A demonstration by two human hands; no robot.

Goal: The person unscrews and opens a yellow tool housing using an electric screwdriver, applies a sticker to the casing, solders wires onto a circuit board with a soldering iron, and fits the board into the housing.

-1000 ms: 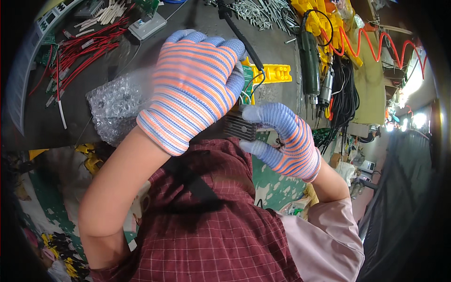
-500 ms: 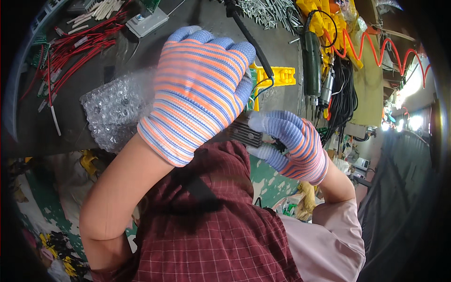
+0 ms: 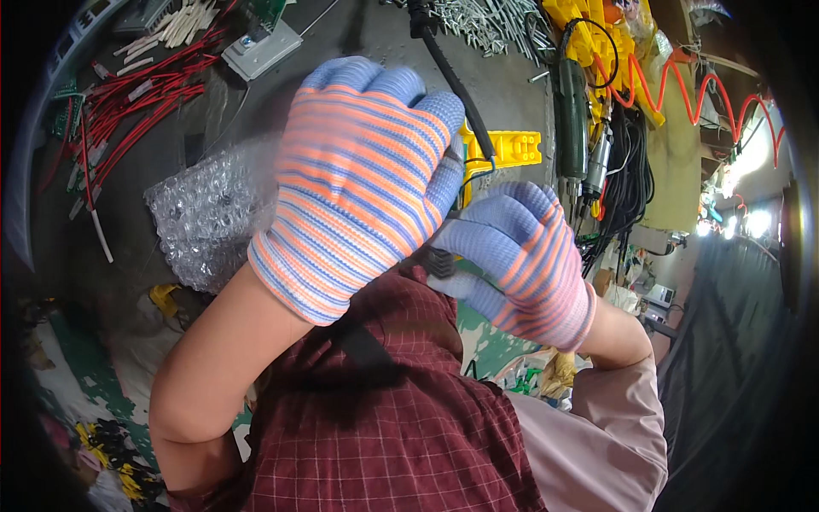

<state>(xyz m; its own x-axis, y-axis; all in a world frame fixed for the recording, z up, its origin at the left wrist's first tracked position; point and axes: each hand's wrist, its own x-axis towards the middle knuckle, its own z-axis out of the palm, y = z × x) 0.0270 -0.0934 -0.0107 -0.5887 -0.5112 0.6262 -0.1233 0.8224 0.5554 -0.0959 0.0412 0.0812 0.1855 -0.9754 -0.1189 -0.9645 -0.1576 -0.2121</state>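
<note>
My left hand (image 3: 354, 179), in a striped orange and blue knit glove, is over the table edge with its fingers curled down. Whatever it grips is hidden beneath the glove. Close to its right is my right hand (image 3: 525, 264) in a matching glove, its thumb and fingers closed on a black ridged part (image 3: 439, 261), of which only a small end shows. A yellow plastic frame (image 3: 512, 148) lies just beyond both hands. Above that frame slants a black cable (image 3: 456, 85), with thin blue wire at its lower end.
Left of my left hand lies bubble wrap (image 3: 205, 213). Red wires (image 3: 145, 111) and a grey box (image 3: 263, 49) are farther back. Screws (image 3: 486, 24) are piled at the far edge. Dark green power screwdriver (image 3: 570, 119) and coiled red cord (image 3: 674, 81) are on the right.
My right hand has turned and shifted slightly, and less of the black ridged part now shows. My left hand has moved slightly nearer to me.
</note>
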